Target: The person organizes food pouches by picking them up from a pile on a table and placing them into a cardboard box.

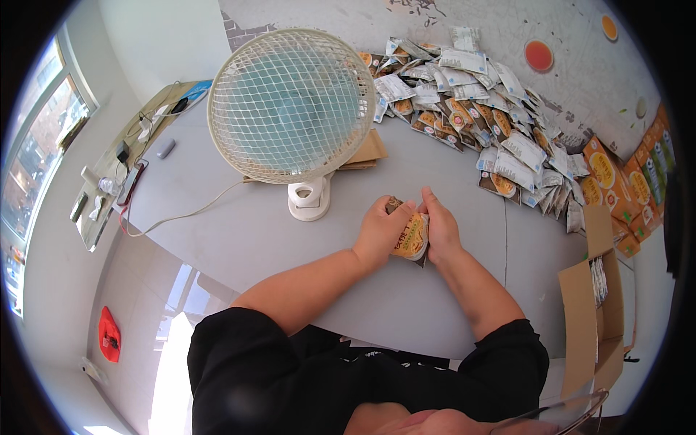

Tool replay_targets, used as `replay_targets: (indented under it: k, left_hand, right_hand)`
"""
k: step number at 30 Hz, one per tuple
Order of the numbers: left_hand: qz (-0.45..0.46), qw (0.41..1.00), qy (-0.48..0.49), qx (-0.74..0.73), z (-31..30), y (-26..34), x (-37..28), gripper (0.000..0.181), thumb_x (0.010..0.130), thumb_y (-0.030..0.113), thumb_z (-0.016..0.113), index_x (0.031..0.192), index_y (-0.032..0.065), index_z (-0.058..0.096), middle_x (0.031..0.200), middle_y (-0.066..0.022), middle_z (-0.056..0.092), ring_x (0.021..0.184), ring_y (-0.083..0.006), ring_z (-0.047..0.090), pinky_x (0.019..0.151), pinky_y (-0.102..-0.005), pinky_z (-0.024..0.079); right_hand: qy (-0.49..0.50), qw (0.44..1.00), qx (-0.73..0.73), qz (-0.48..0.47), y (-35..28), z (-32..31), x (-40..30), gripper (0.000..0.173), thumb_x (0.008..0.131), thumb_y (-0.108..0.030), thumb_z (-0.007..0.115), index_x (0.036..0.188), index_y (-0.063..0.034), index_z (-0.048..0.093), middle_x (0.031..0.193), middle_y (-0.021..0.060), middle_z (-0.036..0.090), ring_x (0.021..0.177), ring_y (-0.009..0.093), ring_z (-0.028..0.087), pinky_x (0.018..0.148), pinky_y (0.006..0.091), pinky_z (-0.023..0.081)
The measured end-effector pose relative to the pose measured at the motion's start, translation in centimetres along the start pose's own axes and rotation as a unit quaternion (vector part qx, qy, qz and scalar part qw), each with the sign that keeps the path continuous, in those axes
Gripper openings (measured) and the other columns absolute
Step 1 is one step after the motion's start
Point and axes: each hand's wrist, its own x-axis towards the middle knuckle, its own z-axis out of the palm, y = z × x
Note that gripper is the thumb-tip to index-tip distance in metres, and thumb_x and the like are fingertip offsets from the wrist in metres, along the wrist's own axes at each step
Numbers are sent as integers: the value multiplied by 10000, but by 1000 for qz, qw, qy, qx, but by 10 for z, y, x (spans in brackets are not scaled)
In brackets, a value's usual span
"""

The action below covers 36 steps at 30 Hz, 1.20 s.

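Note:
A food packet (pixel 411 239) with a brown and yellow printed face is held over the grey table (pixel 337 283), between my two hands. My left hand (pixel 383 228) grips it from the left, thumb across its upper part. Along the packet's right edge lies my right hand (pixel 441 225), its fingers mostly straight and pressed against the side. The far side of the packet and some fingertips are hidden. Beyond my hands, to the right, a large heap of similar packets (pixel 462 103) spreads over the table, many with their pale printed backs up.
A clip-on fan (pixel 291 106) stands at the back left, near flat brown cardboard (pixel 370 149). An open cardboard box (pixel 579 326) holding packets is at the right, with orange cartons (pixel 609 179) behind it. A power strip (pixel 130 185) and cables lie at the left edge.

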Motion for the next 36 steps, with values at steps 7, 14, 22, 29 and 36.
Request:
replay_targets:
  k: [7,14,22,29,36]
  left_hand:
    - [34,969,118,-213,-23,13,21,319,932,275,612,1082,23,485,959,-78,612,836,-162,640,727,-306,548]
    - [41,975,41,-215,-21,4,21,367,919,279,648,1134,30,485,996,-67,597,912,-165,607,795,-325,521]
    - [32,953,-162,253,-12,-12,9,552,767,441,776,984,-15,554,845,-91,607,789,-153,553,706,-301,471]
    - [122,918,-91,367,-9,-2,-3,574,747,452,792,1021,-4,577,908,-130,649,823,-207,614,747,-331,502]
    - [7,928,-216,303,-5,8,-6,335,867,271,712,1125,78,620,957,-39,663,852,-126,601,777,-289,498]
  right_hand:
    - [-42,999,4,-11,5,1,-2,402,988,-417,500,994,-24,582,925,72,631,813,140,601,714,302,501]
    - [-37,996,23,-78,13,8,-6,332,980,-319,515,1139,-28,525,1083,79,613,941,166,604,779,329,504]
    - [-11,977,213,-21,-8,-12,9,264,962,-307,541,1010,-52,591,973,77,639,856,204,633,777,356,526]
    - [63,984,66,-155,-8,13,-11,278,947,-296,618,960,-38,514,863,30,579,788,108,594,691,258,518]
    - [-14,983,-9,-181,-8,7,-16,263,950,-304,617,941,-60,518,841,-7,559,727,64,540,640,226,477]
